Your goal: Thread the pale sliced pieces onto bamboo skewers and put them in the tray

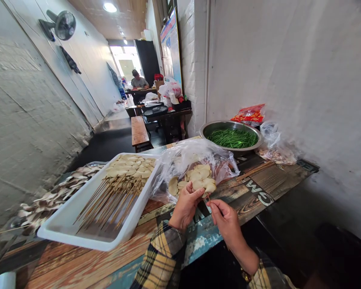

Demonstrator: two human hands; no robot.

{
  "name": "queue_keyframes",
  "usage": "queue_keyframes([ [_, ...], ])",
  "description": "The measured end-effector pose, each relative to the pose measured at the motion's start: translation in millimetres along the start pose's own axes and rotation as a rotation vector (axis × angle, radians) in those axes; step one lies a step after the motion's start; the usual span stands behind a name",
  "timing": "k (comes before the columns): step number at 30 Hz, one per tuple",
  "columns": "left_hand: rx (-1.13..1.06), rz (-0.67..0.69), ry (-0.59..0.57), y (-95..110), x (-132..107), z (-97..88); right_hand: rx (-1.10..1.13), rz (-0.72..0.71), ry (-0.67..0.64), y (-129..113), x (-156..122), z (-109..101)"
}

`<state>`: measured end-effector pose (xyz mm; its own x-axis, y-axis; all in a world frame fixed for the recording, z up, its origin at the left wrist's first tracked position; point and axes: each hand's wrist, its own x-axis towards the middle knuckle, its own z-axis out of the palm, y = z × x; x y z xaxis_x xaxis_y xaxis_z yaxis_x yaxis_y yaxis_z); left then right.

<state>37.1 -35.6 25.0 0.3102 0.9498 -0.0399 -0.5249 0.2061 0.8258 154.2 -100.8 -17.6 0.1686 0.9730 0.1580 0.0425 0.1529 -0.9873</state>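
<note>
My left hand [185,206] pinches pale potato slices [209,185] between thumb and fingers, above the front of an open clear plastic bag [180,158]. Closed around a thin bamboo skewer [209,198], my right hand [228,224] sits just below and to the right; the skewer's upper end meets the held slices. More loose potato slices [173,186] lie in the bag's mouth. To the left stands a white plastic tray [130,228] with skewered potato slices [130,165] at its far end, their bamboo sticks [112,204] pointing towards me.
A metal bowl [203,135] of long green stalks [233,138] stands at the back right, near a red packet [249,113] and a clear bag [278,154]. Loose skewers [255,170] lie on the table. Mushroom pieces [57,194] line the tray's left side. A person [138,82] sits far back.
</note>
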Motion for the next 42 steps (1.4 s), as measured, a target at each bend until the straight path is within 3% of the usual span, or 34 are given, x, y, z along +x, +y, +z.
queue_keyframes([
  [10, -0.045, 0.056, 0.059, -2, 1, 4.2, -0.021, -0.002, -0.007, 1, 1, 2],
  [18, 0.073, 0.108, 0.044, -2, -1, 6.6, -0.027, 0.007, -0.005, 1, 1, 1],
  [23, 0.174, 0.185, 0.094, -3, -1, 6.5, -0.018, 0.018, -0.003, 3, 2, 0],
  [31, 0.037, 0.023, 0.134, 0, -1, -1.9, 0.057, 0.046, -0.012, 5, 2, -2],
  [42, 0.043, 0.008, 0.188, -4, 3, -5.5, 0.167, 0.105, 0.020, 5, 8, 2],
])
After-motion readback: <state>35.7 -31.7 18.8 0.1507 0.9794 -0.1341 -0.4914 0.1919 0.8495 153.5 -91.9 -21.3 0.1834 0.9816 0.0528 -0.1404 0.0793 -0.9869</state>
